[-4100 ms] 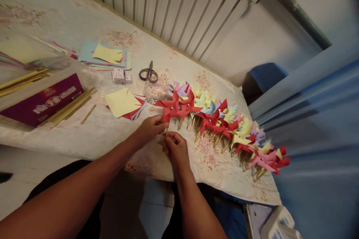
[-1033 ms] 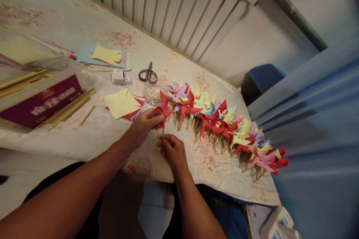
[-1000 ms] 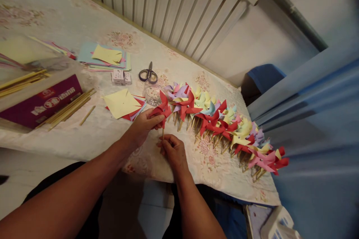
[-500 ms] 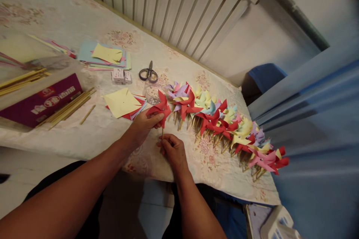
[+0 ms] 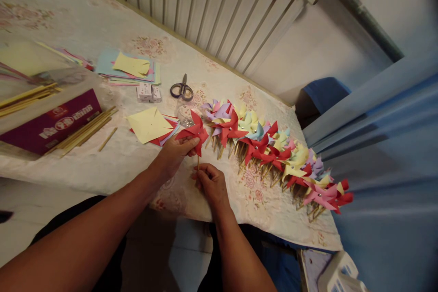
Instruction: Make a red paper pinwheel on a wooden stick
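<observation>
Between my hands is a red paper pinwheel [image 5: 199,130] on a thin wooden stick. My left hand [image 5: 178,149] pinches the paper head, thumb near its centre. Lower down, the fingers of my right hand [image 5: 210,180] close round the stick, hiding its lower end. Just beyond lies a stack of cut paper squares [image 5: 150,125], yellow on top and red beneath, beside a small clear dish [image 5: 188,114] with a blurred content. To the right stretches a long row of finished pinwheels [image 5: 256,148] in red, yellow, purple, pink and pale blue.
Dark-handled scissors [image 5: 182,89] lie past the dish. Left of them are small boxes [image 5: 148,93] and a pile of coloured paper [image 5: 109,65]. A purple carton [image 5: 54,121] stands at the left with wooden sticks [image 5: 85,133] beside it. A radiator [image 5: 205,9] backs the table.
The left hand's fingers and the pinwheel's left blade have shifted slightly. Both hands keep their hold on the pinwheel; the other things stay in place.
</observation>
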Demonstrator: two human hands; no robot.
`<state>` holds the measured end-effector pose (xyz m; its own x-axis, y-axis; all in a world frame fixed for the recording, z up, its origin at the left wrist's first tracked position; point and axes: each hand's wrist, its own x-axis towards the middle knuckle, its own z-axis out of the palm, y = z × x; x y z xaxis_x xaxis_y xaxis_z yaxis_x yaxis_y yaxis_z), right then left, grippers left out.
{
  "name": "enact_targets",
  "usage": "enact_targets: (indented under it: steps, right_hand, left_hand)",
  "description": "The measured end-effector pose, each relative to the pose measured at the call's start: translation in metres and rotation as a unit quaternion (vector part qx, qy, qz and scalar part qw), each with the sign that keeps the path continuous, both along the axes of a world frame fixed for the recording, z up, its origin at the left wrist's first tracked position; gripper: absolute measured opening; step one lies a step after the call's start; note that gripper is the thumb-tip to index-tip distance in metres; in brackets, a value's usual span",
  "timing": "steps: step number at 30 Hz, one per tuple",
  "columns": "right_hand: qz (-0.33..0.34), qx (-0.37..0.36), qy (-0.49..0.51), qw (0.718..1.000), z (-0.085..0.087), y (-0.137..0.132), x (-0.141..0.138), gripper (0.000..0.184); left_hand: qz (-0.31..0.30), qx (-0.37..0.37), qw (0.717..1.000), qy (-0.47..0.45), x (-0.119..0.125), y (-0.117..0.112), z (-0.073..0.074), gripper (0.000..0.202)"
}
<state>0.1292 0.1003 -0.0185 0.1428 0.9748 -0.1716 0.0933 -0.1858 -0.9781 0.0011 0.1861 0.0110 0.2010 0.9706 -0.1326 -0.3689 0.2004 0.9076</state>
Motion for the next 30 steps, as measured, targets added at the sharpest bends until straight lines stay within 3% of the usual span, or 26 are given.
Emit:
enact_targets:
  steps: [8, 15, 23, 30]
  right_hand:
    - [-0.004, 0.000, 0.009, 1.000, -0.001, 0.000, 0.000, 0.016]
    - [-0.015, 0.002, 0.011, 1.000, -0.001, 0.000, 0.001, 0.015]
    - [-0.032, 0.007, 0.009, 0.999, 0.003, 0.001, 0.003, 0.015]
    - [-0.045, 0.005, 0.017, 0.999, 0.002, 0.001, 0.001, 0.014]
  left_hand:
    - [-0.015, 0.008, 1.000, 0.001, -0.001, 0.001, 0.001, 0.024]
    - [-0.059, -0.012, 0.998, 0.003, -0.005, -0.001, 0.001, 0.030]
    - [-0.123, 0.032, 0.991, 0.041, -0.010, -0.001, -0.006, 0.026]
    - [-0.083, 0.042, 0.994, 0.062, -0.007, -0.004, 0.001, 0.023]
